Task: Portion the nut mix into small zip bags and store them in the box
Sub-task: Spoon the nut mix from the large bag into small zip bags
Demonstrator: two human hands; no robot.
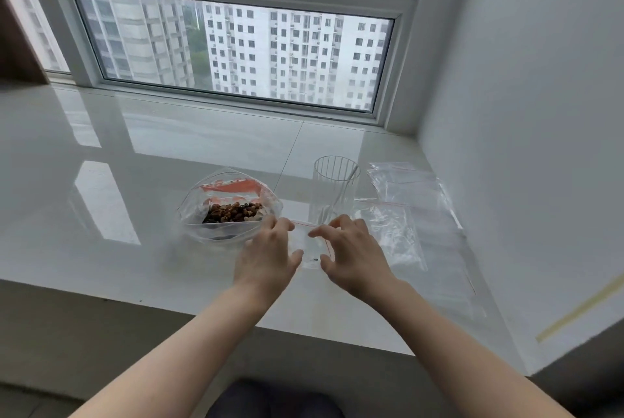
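Lying flat on the glossy white sill (101,201), a small clear zip bag (312,247) sits nearest the person, between the two hands, its red zip line running along the far edge and down the right edge; which way its long axis runs cannot be told, since much of it is hidden. One small dark speck lies inside it near its near edge. The left hand (270,253) has its fingers bent over the bag's left end, fingertips on the far-left corner and thumb toward the near edge. The right hand (351,253) mirrors it on the right end, fingers curled with the forefinger touching the zip line and the thumb near the bag's lower edge; whether either hand truly pinches the film or only rests on it cannot be told.

Just beyond the hands stands an upright ribbed clear glass (332,191), apparently holding nothing. Left of it sits a large zip bag (233,205), propped open, mouth toward the person, holding a brown-and-dark nut mix (234,212) in its bottom; an orange label shows on its back wall. Right of the glass, a loose spread of flat clear zip bags (408,201) with red zip lines fans out toward the white side wall (523,113). Farthest back is the window (233,53).
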